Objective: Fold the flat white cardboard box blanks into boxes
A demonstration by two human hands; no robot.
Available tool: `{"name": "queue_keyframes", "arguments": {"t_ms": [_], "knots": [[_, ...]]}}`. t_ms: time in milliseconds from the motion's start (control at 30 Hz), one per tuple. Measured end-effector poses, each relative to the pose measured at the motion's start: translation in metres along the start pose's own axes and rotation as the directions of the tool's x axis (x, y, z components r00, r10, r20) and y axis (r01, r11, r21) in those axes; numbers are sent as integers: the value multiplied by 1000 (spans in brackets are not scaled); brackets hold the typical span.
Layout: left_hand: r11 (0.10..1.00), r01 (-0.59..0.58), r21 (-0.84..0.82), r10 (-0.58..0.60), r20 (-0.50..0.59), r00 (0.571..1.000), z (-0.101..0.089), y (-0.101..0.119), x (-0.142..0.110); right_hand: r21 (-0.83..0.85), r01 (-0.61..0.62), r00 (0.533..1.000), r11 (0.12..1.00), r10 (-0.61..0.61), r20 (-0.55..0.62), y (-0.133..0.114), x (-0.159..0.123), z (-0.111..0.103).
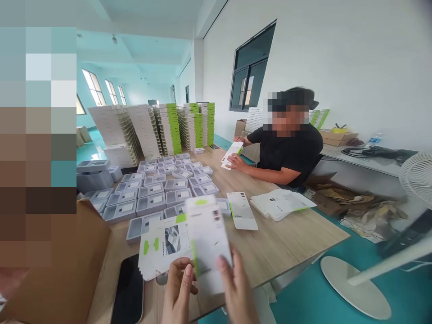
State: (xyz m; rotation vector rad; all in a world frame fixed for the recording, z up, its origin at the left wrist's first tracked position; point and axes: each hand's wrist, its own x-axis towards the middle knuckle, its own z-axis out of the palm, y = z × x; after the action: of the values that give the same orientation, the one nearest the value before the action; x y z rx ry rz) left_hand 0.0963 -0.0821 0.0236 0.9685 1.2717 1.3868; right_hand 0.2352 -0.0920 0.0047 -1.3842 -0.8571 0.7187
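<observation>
At the far end of the wooden table (273, 252): tall white-and-green box stacks (169, 128). Nearer, pale trays (150, 203) in rows. Before these, overlapping flat cartons (153, 263). Raised over the near edge: white carton (207, 238). Right hand (240, 288) pinches it, thumb on front face. Left hand (178, 288) half-curled at its lower left edge; grip cannot be told. Black phone (128, 288) lies left of both.

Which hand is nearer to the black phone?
Left. The left hand is to the right of the black phone; the right hand is farther right, holding the white carton.
</observation>
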Motion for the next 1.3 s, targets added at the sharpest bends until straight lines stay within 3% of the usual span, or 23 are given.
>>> {"name": "queue_keyframes", "arguments": {"t_ms": [67, 133, 233, 333, 500, 700, 767, 833, 933, 1000, 1033, 1067, 1100, 1167, 1200, 1233, 1300], "knots": [[997, -15, 80, 12, 32, 999, -5, -9, 0, -22, -76, 994, 997, 74, -86, -6, 38, -31], [974, -118, 195, 109, 56, 992, -11, -20, 3, -32, -117, 979, 993, 110, -169, -9, 81, -64], [808, -389, 442, 350, 172, 921, -23, -30, 19, -50, -147, 958, 988, 129, -255, -6, 140, -103], [652, -516, 555, 460, 251, 852, -33, -30, 47, -99, -164, 944, 981, 127, -304, 5, 174, -123], [546, -552, 630, 476, 310, 823, -48, -25, 85, -172, -116, 916, 978, 38, -398, 36, 175, -128], [476, -590, 652, 501, 350, 791, -62, -13, 83, -186, -40, 884, 982, -52, -464, 49, 157, -124], [479, -605, 636, 557, 312, 770, -62, -1, 74, -194, -12, 872, 981, -84, -482, 41, 148, -119], [535, -602, 592, 649, 168, 742, -59, 14, 60, -193, 15, 874, 981, -107, -474, 29, 131, -110], [672, -607, 423, 706, -120, 698, -48, 37, 33, -146, 57, 932, 988, -105, -348, 3, 93, -87], [686, -671, 282, 721, -134, 680, -37, 45, 17, -44, 61, 989, 997, -66, -130, -21, 66, -70], [668, -706, 233, 740, -114, 663, -32, 46, 11, 131, -57, 990, 990, 39, 132, -35, 55, -61], [646, -736, 203, 760, -87, 644, -27, 44, 6, 243, -255, 907, 936, 144, 396, -48, 45, -54], [629, -754, 190, 774, -57, 631, -24, 41, 2, 254, -422, 775, 870, 200, 600, -61, 38, -47], [623, -759, 188, 773, -3, 634, -20, 32, -3, 218, -525, 604, 823, 180, 776, -78, 29, -37], [635, -749, 189, 760, 21, 649, -20, 27, -3, 197, -510, 580, 837, 166, 797, -83, 26, -34], [651, -734, 193, 743, 35, 668, -21, 23, -3, 190, -469, 599, 863, 152, 786, -84, 23, -31], [699, -681, 219, 693, 28, 721, -23, 18, -2, 198, -353, 707, 915, 122, 696, -81, 18, -27]]}}
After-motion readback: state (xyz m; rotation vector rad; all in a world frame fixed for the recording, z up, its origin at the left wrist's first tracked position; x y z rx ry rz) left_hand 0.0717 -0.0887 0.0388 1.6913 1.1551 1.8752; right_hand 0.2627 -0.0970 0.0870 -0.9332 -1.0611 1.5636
